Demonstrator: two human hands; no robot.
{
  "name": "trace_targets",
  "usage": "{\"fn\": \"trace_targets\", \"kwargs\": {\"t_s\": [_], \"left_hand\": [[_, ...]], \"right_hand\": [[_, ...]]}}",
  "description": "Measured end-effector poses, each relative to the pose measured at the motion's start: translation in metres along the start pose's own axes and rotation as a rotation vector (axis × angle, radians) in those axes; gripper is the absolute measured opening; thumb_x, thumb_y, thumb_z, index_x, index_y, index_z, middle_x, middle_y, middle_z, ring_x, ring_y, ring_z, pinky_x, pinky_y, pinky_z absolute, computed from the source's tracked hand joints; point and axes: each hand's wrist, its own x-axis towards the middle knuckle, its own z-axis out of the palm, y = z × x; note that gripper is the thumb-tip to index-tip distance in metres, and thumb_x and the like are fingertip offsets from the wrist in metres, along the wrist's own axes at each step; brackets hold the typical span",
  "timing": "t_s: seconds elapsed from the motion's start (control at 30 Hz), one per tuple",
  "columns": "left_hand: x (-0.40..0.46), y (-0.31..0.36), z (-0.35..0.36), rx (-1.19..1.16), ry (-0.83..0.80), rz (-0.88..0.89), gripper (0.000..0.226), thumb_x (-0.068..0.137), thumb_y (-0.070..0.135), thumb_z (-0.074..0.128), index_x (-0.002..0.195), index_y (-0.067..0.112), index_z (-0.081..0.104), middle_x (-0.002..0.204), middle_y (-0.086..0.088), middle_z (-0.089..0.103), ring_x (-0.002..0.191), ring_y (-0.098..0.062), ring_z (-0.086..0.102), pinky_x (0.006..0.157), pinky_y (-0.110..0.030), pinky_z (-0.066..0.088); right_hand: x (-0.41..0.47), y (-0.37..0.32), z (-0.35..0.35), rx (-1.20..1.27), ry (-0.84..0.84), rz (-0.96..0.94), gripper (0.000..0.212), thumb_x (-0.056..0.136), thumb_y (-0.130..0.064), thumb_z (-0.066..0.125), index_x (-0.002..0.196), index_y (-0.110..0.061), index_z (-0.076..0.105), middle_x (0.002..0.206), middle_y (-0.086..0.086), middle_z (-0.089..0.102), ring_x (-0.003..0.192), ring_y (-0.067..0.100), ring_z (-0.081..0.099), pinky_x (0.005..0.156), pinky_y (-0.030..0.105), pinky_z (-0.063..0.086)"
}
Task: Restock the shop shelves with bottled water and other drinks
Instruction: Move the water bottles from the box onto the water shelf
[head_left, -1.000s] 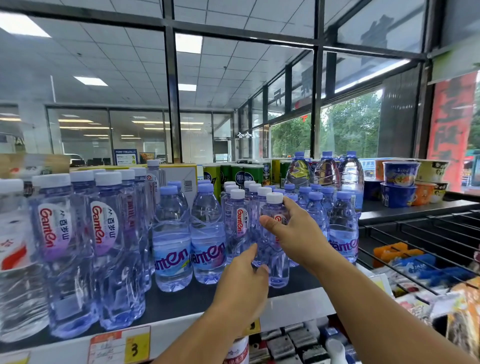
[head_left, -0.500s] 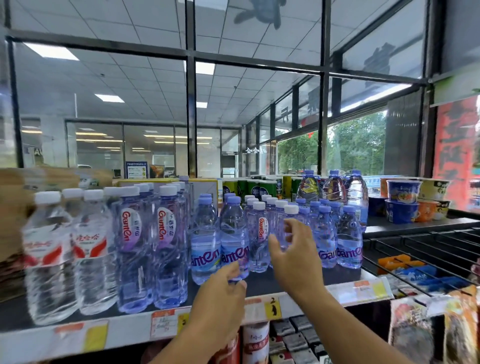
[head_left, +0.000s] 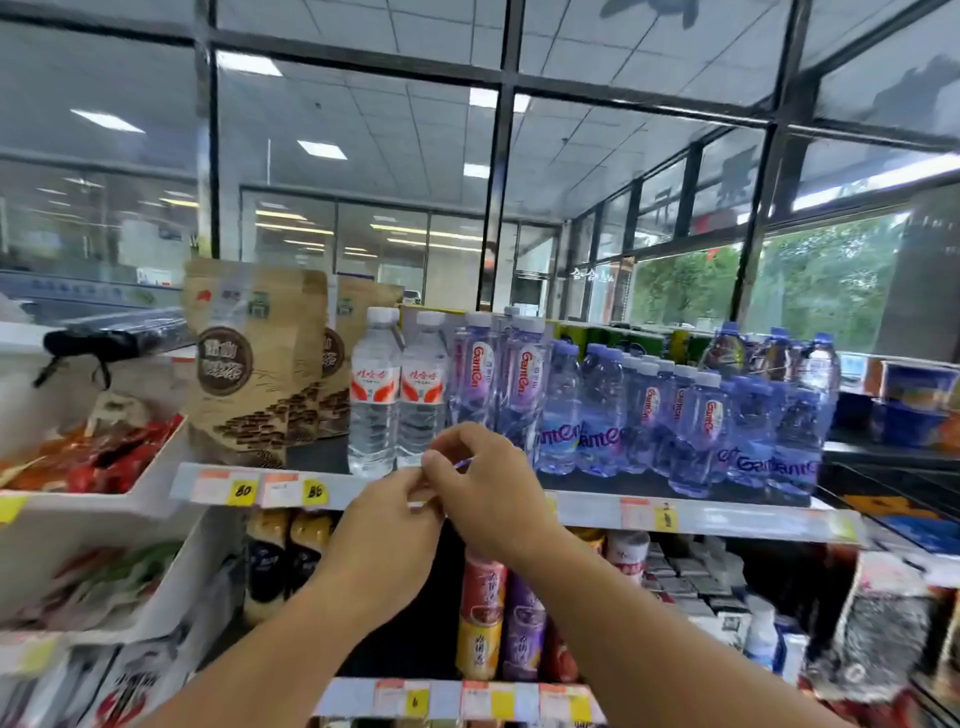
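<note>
The top shelf (head_left: 727, 517) carries rows of bottled water. Two clear bottles with red labels (head_left: 374, 395) stand at the left end. Beside them are tall purple Ganten bottles (head_left: 522, 374), then several short Ganten bottles (head_left: 597, 410). My left hand (head_left: 387, 530) and my right hand (head_left: 483, 488) meet in front of the shelf's front edge, below the red-label bottles. Their fingertips are pinched together and touch each other. Neither hand holds a bottle. Whether something small sits between the fingertips cannot be told.
Brown paper pouches (head_left: 249, 364) stand left of the water. A white bin of red snack packets (head_left: 93, 457) juts out at far left. Small drink bottles (head_left: 483, 613) fill the shelf below. Noodle cups (head_left: 914, 389) and large bottles (head_left: 821, 364) sit at the right.
My view has swung left and back from the shelf. My right hand has let go of the white-capped Ganten bottle, and both hands have drawn back to meet at the shelf edge.
</note>
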Motion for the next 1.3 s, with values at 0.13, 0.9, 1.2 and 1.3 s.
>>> {"fn": "trace_targets", "kwargs": {"t_s": [0.13,0.9,1.2,1.3], "left_hand": [[-0.049,-0.032,-0.064,0.015,0.111,-0.1,0.04,0.092,-0.009,0.046,0.09,0.023,0.07,0.072,0.001,0.071,0.057,-0.009,0.059,0.05,-0.016,0.044],[-0.472,-0.557,-0.018,-0.113,0.205,-1.523,0.029,0.095,0.02,0.051,0.072,0.005,0.058,0.1,-0.028,0.066,0.093,-0.043,0.062,0.065,-0.035,0.047],[-0.578,-0.722,0.142,-0.319,0.233,-1.766,0.036,0.099,0.019,0.051,0.134,0.014,0.052,0.124,-0.008,0.063,0.113,-0.026,0.061,0.095,-0.034,0.049],[-0.595,-0.763,0.176,-0.322,0.306,-1.814,0.022,0.1,0.023,0.047,0.121,0.026,0.053,0.113,-0.002,0.065,0.101,-0.019,0.064,0.092,-0.033,0.052]], "right_hand": [[-0.023,-0.045,0.073,0.031,-0.152,-0.075,0.019,0.095,-0.034,0.058,0.103,-0.021,0.068,0.099,-0.004,0.07,0.093,0.015,0.063,0.084,0.036,0.053],[-0.45,0.191,0.603,-0.196,-1.461,0.185,0.031,0.084,-0.047,0.047,0.078,-0.02,0.061,0.083,-0.001,0.068,0.082,0.021,0.066,0.074,0.04,0.054],[-0.608,0.38,0.691,-0.423,-1.564,0.507,0.049,0.095,-0.036,0.055,0.142,-0.022,0.045,0.126,0.008,0.063,0.113,0.03,0.061,0.092,0.038,0.052],[-0.641,0.422,0.723,-0.433,-1.532,0.505,0.056,0.095,-0.031,0.057,0.146,-0.017,0.039,0.133,0.016,0.058,0.12,0.036,0.057,0.094,0.037,0.047]]}}
